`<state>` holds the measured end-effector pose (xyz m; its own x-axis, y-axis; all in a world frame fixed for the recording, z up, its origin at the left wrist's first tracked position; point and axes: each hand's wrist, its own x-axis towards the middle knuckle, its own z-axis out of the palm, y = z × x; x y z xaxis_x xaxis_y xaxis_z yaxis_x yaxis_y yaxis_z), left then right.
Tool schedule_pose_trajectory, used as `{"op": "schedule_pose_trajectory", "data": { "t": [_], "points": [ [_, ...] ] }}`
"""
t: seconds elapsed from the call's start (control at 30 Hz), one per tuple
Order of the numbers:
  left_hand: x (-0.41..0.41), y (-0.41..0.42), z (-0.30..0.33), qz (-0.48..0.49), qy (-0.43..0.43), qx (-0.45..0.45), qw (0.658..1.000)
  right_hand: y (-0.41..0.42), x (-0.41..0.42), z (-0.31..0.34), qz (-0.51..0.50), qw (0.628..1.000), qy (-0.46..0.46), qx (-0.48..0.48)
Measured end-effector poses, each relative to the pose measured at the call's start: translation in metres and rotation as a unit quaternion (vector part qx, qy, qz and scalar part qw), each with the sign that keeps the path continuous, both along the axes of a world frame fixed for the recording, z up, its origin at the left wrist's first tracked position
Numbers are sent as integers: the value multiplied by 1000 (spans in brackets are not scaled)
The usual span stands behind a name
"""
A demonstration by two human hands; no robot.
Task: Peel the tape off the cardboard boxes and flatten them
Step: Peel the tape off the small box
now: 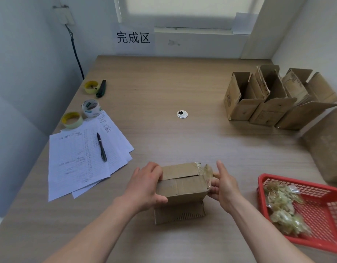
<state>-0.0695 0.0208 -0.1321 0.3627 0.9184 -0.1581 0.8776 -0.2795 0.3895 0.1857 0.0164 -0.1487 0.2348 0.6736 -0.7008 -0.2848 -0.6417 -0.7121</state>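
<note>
Left hand (144,184) clamps the cardboard box (182,184), lower centre; right hand (223,185) fingers pinch the tape (207,172). Yank crooked and it could tear, leaving strips.

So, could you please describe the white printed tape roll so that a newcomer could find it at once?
Start at the table's left edge, just beyond the handwritten papers. Three tape rolls lie along that edge; the white printed tape roll stands tilted between the other two. Unlike them, it has green lettering rather than a yellow core.
</note>
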Motion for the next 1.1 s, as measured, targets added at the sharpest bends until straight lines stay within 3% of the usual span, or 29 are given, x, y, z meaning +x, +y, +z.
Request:
{"op": "schedule_pose_trajectory", "data": {
  "t": [0.17,0.3,0.4,0.6,0.83,0.93,1.1],
  "points": [
    [3,0,-1,11,-1,-9,1000,-25,-3,1,-5,997,-42,63],
    [5,0,-1,20,-1,-14,1000,-39,-11,-11,-64,996,-10,55],
    [6,0,1,19,-2,-18,1000,-44,-10,-15,-17,997,-30,75],
    [4,1,6,-30,5,-27,999,-34,17,-12,-40,996,76,6],
    [15,6,10,-85,41,-20,995,16,27,12,-70,997,-32,19],
    [20,7,13,-86,64,-9,994,28,23,18,-46,996,-57,54],
    [45,4,10,-120,36,16,992,27,17,11,21,976,-182,116]
  ]
}}
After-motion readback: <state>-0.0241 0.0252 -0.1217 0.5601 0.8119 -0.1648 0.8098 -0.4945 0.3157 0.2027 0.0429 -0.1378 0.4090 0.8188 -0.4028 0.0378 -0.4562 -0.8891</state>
